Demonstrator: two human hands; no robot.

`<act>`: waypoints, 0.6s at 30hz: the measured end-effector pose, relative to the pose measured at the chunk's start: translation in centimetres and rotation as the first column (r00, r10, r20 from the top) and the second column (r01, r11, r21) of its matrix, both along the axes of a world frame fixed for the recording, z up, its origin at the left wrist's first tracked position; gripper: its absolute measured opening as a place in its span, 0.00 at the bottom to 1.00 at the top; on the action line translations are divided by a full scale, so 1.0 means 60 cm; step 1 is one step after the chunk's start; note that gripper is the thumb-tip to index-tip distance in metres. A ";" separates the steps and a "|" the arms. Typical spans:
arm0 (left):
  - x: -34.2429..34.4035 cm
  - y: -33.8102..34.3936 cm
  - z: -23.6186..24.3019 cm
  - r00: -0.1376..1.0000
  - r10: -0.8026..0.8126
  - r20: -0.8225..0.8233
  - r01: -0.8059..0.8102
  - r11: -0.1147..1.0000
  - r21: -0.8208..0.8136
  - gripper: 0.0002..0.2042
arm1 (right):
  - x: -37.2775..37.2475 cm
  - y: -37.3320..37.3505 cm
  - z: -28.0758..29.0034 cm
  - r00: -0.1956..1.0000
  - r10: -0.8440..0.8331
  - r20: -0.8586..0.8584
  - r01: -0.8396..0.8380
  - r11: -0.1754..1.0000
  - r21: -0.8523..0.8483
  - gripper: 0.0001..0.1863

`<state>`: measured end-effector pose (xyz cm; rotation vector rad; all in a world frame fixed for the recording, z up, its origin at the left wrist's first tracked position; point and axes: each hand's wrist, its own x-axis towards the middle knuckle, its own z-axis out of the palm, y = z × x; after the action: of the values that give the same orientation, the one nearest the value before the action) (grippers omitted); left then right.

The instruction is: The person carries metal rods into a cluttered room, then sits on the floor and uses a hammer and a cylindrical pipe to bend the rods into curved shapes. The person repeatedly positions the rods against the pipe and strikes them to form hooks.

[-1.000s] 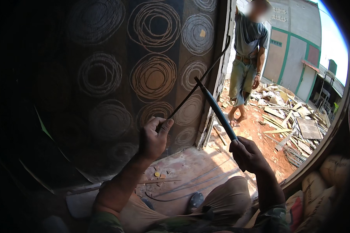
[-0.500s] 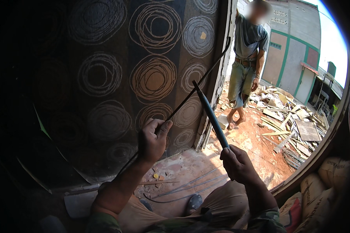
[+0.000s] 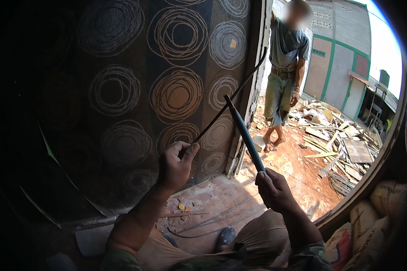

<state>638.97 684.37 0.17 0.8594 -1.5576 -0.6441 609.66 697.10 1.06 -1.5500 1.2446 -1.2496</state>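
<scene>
My left hand (image 3: 177, 165) is closed around a thin dark metal rod (image 3: 211, 123), thumb laid along it. From that hand the rod slants up and to the right, curving upward towards its far end by the doorpost. My right hand (image 3: 274, 189) grips the lower end of a long dark green bar tool (image 3: 248, 139). The tool's narrow brownish tip meets or crosses the rod about midway; whether it is hooked on cannot be made out. Both hands are raised above my knees, apart from each other.
A patterned panel with scribbled circles (image 3: 176, 92) stands ahead. Thin metal rods (image 3: 230, 217) lie on the floor by my feet. A person (image 3: 287, 67) stands outside the doorway, near a heap of broken boards (image 3: 343, 135). Filled sacks (image 3: 368, 226) are stacked at right.
The view has shifted very slightly. Both hands keep their grips, and the rod and bar tool stay crossed in nearly the same position.
</scene>
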 end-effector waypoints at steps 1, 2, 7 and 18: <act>0.006 -0.003 -0.003 0.998 -0.061 0.009 0.061 0.998 0.025 0.20 | -0.001 -0.001 -0.005 1.000 -0.002 0.001 0.002 1.000 -0.003 0.21; 0.015 -0.008 -0.008 0.992 -0.122 0.015 0.121 0.991 0.049 0.22 | -0.002 -0.002 -0.011 1.000 -0.004 0.001 0.004 1.000 -0.006 0.21; 0.042 -0.003 -0.022 0.979 -0.189 0.077 0.175 0.971 0.163 0.26 | 0.000 0.003 -0.009 0.999 0.019 0.026 -0.019 1.000 0.007 0.21; 0.033 -0.002 -0.036 0.988 -0.021 0.153 0.026 0.999 -0.030 0.26 | 0.004 0.002 -0.005 0.999 0.038 0.030 -0.037 0.999 -0.014 0.21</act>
<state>640.96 684.24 -1.99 0.8848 -1.7127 -0.5799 609.93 697.24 0.75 -1.5516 1.1854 -1.2549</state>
